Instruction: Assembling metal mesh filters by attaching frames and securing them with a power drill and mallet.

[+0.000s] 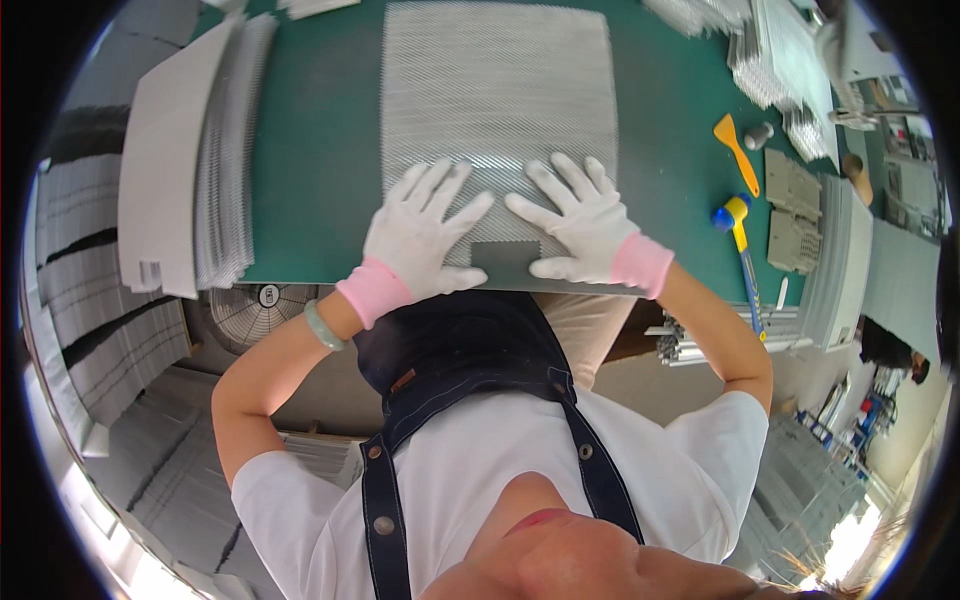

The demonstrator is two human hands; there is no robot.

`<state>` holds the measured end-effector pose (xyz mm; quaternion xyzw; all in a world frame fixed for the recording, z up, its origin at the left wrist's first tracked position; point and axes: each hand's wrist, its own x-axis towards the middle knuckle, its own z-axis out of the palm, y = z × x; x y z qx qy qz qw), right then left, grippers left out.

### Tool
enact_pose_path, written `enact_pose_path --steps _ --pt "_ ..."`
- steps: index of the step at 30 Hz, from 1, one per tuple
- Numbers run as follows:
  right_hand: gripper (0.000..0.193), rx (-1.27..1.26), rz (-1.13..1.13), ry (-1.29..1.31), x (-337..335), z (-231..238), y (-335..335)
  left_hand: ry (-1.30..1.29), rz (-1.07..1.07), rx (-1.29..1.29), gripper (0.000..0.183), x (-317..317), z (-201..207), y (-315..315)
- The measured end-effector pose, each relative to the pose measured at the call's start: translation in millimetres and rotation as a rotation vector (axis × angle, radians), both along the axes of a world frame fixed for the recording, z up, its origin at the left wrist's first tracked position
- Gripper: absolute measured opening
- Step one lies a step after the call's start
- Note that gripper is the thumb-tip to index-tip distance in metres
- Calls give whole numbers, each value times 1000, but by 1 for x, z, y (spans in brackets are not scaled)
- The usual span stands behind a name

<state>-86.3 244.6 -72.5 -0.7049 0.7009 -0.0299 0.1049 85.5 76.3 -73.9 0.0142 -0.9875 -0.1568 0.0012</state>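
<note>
A silvery sheet of expanded metal mesh (498, 90) lies flat on the green worktop (320, 130), with a rectangular notch in its near edge. My left hand (422, 230), in a white glove with a pink cuff, rests spread on the sheet's near left corner. On the near right corner lies my right hand (580, 220), gloved alike, its fingers apart and stretched out. The notch sits between the two thumbs, and green surface shows through it. Neither hand grips anything; both palms face down.
At the left stand stacked mesh sheets beside a white panel (165, 160). On the right lie a yellow scraper (738, 155), a blue-and-yellow mallet (740, 240) and beige plastic parts (793, 210). More mesh pieces (790, 60) are piled far right. A fan (262, 312) stands below the table's left edge.
</note>
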Motion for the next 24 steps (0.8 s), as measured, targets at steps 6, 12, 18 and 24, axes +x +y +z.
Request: enact_pose_path --steps 6,12,18,24 --pt "50 -376 13 14 -18 21 -104 47 -8 -43 74 2 -10 -1" --pt "65 -343 -230 249 -28 -37 -217 88 -10 10 71 0 -11 2" --pt "64 -153 -184 -169 -53 -24 -234 11 -19 -36 71 0 -2 5" --pt "59 -440 -368 -316 -90 -9 -133 8 -11 -16 72 -4 -4 2"
